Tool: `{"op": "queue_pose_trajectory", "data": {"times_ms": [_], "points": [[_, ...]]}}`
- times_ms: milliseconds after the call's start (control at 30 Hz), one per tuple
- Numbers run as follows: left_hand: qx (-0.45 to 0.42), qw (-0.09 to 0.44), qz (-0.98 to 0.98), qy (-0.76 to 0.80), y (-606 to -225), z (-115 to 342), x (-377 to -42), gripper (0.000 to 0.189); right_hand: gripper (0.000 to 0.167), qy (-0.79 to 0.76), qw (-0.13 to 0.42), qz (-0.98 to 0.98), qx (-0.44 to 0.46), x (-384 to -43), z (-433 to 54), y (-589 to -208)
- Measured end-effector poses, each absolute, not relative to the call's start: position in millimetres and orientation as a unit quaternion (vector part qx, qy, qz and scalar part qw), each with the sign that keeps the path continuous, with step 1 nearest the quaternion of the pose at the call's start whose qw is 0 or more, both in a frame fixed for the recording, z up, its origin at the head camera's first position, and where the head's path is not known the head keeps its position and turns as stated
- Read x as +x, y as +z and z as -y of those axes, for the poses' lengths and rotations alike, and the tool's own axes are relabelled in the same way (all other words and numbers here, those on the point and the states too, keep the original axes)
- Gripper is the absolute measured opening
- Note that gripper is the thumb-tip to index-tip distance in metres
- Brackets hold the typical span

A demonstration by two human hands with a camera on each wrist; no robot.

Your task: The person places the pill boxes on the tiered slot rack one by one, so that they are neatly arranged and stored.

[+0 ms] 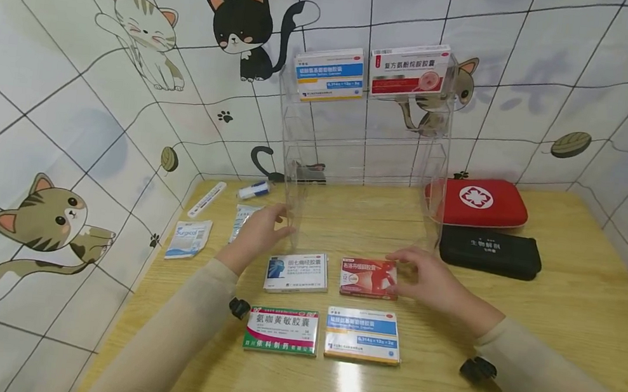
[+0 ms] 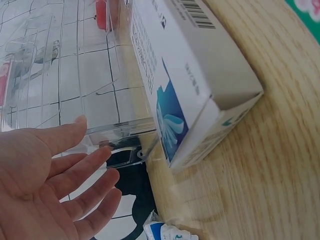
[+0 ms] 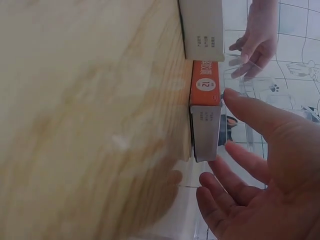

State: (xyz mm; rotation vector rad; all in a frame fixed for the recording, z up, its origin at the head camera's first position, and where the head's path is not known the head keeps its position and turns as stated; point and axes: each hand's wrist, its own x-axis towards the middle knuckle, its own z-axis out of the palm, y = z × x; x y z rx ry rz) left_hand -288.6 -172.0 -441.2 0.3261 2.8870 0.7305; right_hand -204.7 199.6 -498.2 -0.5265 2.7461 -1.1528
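Note:
My left hand (image 1: 257, 231) reaches toward the lower left side of a clear stepped rack (image 1: 365, 143). Its fingers are loosely spread and hold nothing, as the left wrist view also shows. Just in front of it lies a white and blue medicine box (image 1: 297, 273), seen large in the left wrist view. At the right end of a small red medicine box (image 1: 359, 279), my right hand (image 1: 431, 282) has its thumb and fingers apart. In the right wrist view the fingertips (image 3: 218, 162) are close to that box's end, which lies between thumb and fingers without a grip.
Nearer me lie a green and pink box (image 1: 281, 333) and a blue and white box (image 1: 363, 337). Two more boxes stand on the rack's top tier. A red first-aid case (image 1: 482, 204) and a black pouch (image 1: 489, 253) sit right; small packets (image 1: 187, 239) lie left.

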Motion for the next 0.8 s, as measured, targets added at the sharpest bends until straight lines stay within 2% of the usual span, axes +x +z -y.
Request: {"op": "queue_pose_trajectory", "data": {"times_ms": [167, 433, 533, 667, 800], "points": [[0.108, 0.077, -0.96, 0.246, -440, 171, -288, 0.056, 0.069, -0.344, 0.057, -0.92, -0.179, -203, -201, -500], [0.104, 0.077, -0.96, 0.248, -439, 170, -287, 0.057, 0.061, -0.377, 0.066, -0.914, -0.132, -192, -192, -493], [0.103, 0.074, -0.961, 0.247, -440, 170, -287, 0.057, 0.051, -0.404, 0.055, -0.906, -0.115, -188, -189, -491], [0.101, 0.069, -0.961, 0.248, -441, 170, -287, 0.057, 0.029, -0.442, 0.021, -0.891, -0.106, -184, -187, -488], [0.1, 0.067, -0.96, 0.251, -442, 170, -287, 0.056, 0.021, -0.46, 0.005, -0.882, -0.104, -182, -188, -486]]}}
